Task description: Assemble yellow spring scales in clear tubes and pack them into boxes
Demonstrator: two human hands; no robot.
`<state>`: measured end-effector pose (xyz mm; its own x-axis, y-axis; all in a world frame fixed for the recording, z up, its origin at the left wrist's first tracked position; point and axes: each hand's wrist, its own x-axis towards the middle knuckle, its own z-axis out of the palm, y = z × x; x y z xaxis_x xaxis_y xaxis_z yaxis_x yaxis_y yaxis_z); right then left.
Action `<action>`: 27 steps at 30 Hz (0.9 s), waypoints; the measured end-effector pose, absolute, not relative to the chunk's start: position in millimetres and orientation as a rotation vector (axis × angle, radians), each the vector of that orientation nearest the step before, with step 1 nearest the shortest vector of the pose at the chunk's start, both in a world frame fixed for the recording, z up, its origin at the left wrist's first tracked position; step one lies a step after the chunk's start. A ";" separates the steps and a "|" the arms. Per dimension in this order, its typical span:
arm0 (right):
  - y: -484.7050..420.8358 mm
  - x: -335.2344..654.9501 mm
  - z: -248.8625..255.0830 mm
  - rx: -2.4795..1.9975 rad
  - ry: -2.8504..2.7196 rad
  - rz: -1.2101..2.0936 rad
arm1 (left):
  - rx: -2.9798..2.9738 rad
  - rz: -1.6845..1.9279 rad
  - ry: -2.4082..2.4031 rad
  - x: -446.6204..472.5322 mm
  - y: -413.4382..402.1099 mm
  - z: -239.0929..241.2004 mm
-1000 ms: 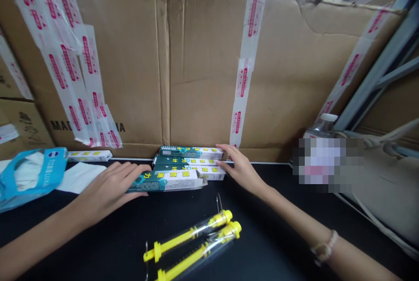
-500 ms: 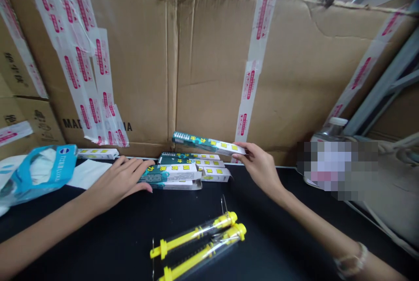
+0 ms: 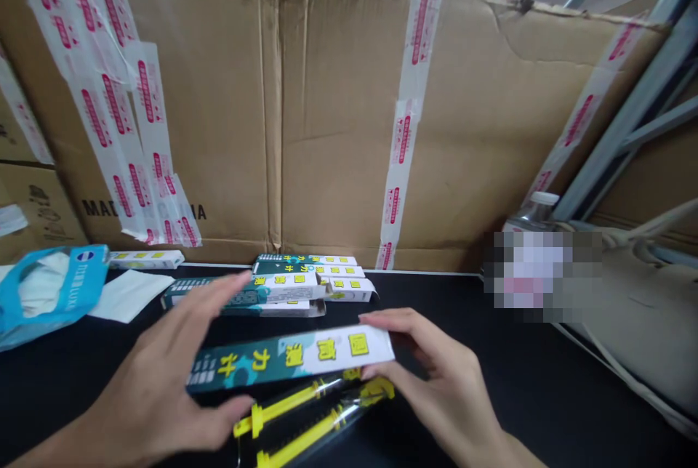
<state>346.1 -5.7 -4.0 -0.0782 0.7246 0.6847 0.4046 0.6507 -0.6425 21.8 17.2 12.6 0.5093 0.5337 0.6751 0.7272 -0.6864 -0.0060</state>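
A long green-and-white carton (image 3: 294, 360) with yellow characters is held over the table, its white end between the thumb and fingers of my right hand (image 3: 444, 373). Beside its green end is my left hand (image 3: 153, 373), open, fingers and thumb spread; whether it touches the carton I cannot tell. Below the carton lie two yellow spring scales, one farther back (image 3: 289, 404) and one nearer (image 3: 305, 440), in clear tubes. The carton and my right fingers partly cover their far ends. Behind, several similar cartons (image 3: 283, 290) lie in a pile, some with end flaps open.
A tall cardboard wall (image 3: 338, 126) stands behind the black table (image 3: 436, 308). On the left are a blue tissue pack (image 3: 81, 286), a white tissue (image 3: 131, 295) and another carton (image 3: 147, 259). To the right, a white-capped bottle (image 3: 537, 210) stands by a beige bag (image 3: 643, 323).
My right hand has brought the carton from above the pile toward me, over the spring scales. My left hand has lifted off the pile and moved nearer, fingers spreading.
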 end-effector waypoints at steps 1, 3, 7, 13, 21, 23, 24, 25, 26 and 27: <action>-8.8 343.5 -4.2 -0.914 -1.716 0.350 | -2.482 -0.900 -1.040 25.0 13.7 7.4; -13.3 340.1 -3.5 -0.893 -1.726 0.411 | -2.519 -0.798 -0.929 28.2 10.3 -3.3; -15.3 337.2 -1.0 -0.854 -1.615 0.684 | -2.506 -0.756 -0.815 27.7 10.2 -16.9; -9.6 333.8 -9.3 -0.888 -1.321 1.030 | -2.462 -0.751 -0.932 21.8 17.3 -15.6; -7.8 345.6 -2.7 -0.951 -1.191 1.273 | -2.413 -0.901 -0.897 24.3 21.6 -13.2; -7.3 345.5 -1.1 -0.944 -1.276 1.179 | -2.376 -0.951 -0.878 29.2 20.6 -11.2; -7.2 345.1 -1.2 -0.950 -1.345 1.084 | -2.366 -0.961 -0.886 31.1 20.4 -10.3; -7.1 344.8 -1.5 -0.961 -1.419 0.970 | -2.363 -0.962 -0.903 32.5 20.3 -9.6; -7.2 344.7 -2.1 -0.971 -1.494 0.856 | -2.363 -0.962 -0.921 33.4 20.4 -9.3; -7.4 345.0 -2.5 -0.977 -1.563 0.753 | -2.367 -0.959 -0.936 33.7 20.6 -9.2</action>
